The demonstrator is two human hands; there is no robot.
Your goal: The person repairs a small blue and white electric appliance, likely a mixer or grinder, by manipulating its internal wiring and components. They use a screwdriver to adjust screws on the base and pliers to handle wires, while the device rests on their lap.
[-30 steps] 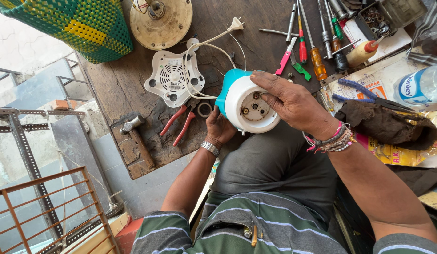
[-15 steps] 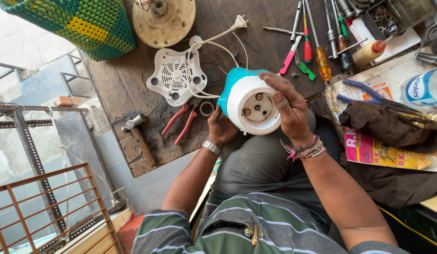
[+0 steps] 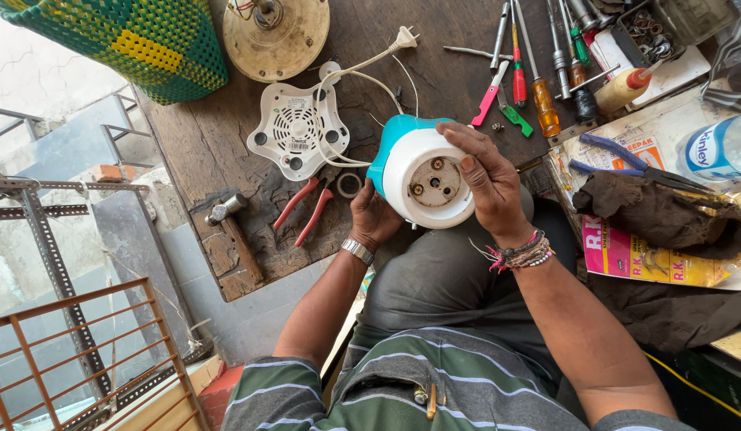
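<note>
— What have you got in your hands?

— A white and teal appliance body (image 3: pixel 422 172), turned so its round underside faces me. My left hand (image 3: pixel 374 217) cups it from below, fingers curled round its lower left side. My right hand (image 3: pixel 486 179) wraps over its right edge, thumb lying on the white rim, fingers closed against the shell. Both hands are gripping it, above my lap and just at the near edge of the wooden bench (image 3: pixel 227 152).

— How much room is there around it?

— Little to the left: the red-handled pliers (image 3: pixel 306 209) lie just beside my left hand, with a small roll of tape (image 3: pixel 350 185) between them and the body. The white perforated base plate (image 3: pixel 297 132) sits further up, its cord looping to a plug (image 3: pixel 404 37) near the far edge. A hammer (image 3: pixel 233 231) lies close to the bench's near left corner.

— And on the right?

— Crowded. Screwdrivers (image 3: pixel 538 100) fan out past my right fingertips, a dark cloth (image 3: pixel 658 215) lies on printed paper beside my wrist, and a plastic bottle (image 3: pixel 717 148) is at the frame's right edge. The open space is toward me, over my grey trousers (image 3: pixel 442 279).

— Anything at the far end?

— A round metal disc (image 3: pixel 274 36) and a green and yellow woven basket (image 3: pixel 139 44), well apart from my hands.
</note>
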